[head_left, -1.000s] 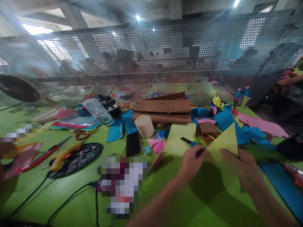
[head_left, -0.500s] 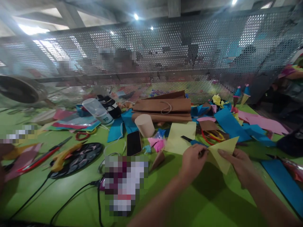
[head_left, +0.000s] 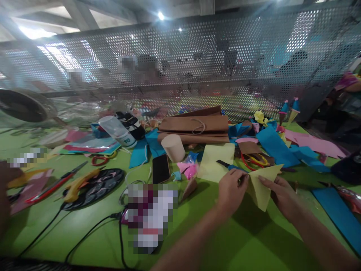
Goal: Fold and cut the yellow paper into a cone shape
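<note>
A folded piece of pale yellow paper is held up over the table between both hands. My left hand is closed, pinching the paper's left corner. On the paper's right side, my right hand grips it with the thumb on the near face and the fingers behind, partly hidden. Just beyond my left hand lies a dark blade with a blue handle, its far end hidden by the hand. A flat pale yellow sheet rests under that blade.
On the green table are a black phone, a paper roll, brown paper, blue strips and scissors. Left are a yellow glue gun and cables. A perforated metal screen stands behind.
The yellow paper has turned and bent between my hands, its lower corner now swung slightly left. Both hands keep their grip. The whole view has shifted slightly.
</note>
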A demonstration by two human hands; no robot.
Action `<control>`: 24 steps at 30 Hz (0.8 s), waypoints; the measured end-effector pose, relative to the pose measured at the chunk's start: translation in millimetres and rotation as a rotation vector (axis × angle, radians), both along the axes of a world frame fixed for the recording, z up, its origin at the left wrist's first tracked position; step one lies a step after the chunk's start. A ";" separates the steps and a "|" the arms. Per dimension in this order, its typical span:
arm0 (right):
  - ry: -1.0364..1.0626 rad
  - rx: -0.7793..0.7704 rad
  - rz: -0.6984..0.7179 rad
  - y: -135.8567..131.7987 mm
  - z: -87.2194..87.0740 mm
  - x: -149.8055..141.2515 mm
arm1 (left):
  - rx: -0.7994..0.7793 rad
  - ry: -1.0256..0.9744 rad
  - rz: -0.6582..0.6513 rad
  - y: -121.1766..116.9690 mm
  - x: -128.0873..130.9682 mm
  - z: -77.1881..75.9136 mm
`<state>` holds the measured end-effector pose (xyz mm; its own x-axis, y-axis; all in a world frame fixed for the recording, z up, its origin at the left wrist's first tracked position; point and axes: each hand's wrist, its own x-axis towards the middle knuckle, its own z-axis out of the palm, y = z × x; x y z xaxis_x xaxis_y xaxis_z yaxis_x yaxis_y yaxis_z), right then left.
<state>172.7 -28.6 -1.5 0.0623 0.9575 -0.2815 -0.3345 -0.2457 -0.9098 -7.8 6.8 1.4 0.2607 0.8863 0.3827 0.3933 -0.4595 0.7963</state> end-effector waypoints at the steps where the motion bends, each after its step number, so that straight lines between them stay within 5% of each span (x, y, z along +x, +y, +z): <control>1: -0.006 0.001 -0.002 0.1 -0.8 -0.7 | 0.004 -0.009 -0.002 0.0 0.2 -0.5; 24: -0.056 0.015 -0.072 -6.6 1.8 -14.4 | -0.110 -0.086 0.049 -1.6 3.1 -0.9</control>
